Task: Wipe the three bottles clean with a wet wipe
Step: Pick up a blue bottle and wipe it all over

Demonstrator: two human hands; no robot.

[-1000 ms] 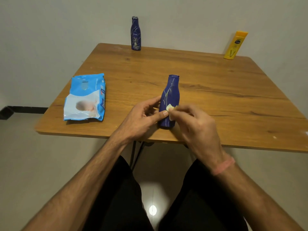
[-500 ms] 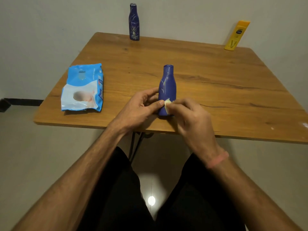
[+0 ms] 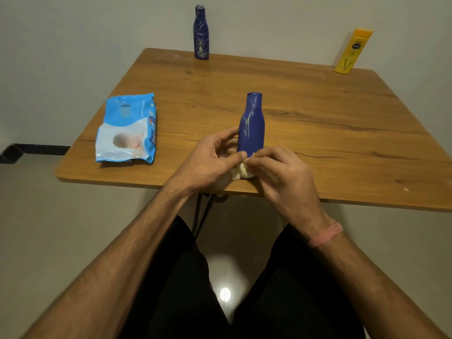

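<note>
Wooden counter (image 3: pixel 318 133) carries a blue wet-wipe pack (image 3: pixel 127 129) lying flat at the left, a dark blue bottle (image 3: pixel 201 33) upright at the far edge, and a yellow bottle (image 3: pixel 352 52) leaning on the wall at the far right. Near the front edge stands the near blue bottle (image 3: pixel 252 126), long axis vertical, neck up, pale streaks on it. Both hands meet at its base, the left hand (image 3: pixel 210 160) and right hand (image 3: pixel 281 174) pinching a crumpled wet wipe (image 3: pixel 242 171) between them. Half a second ago only a small corner of wipe showed; now more is bunched out.
</note>
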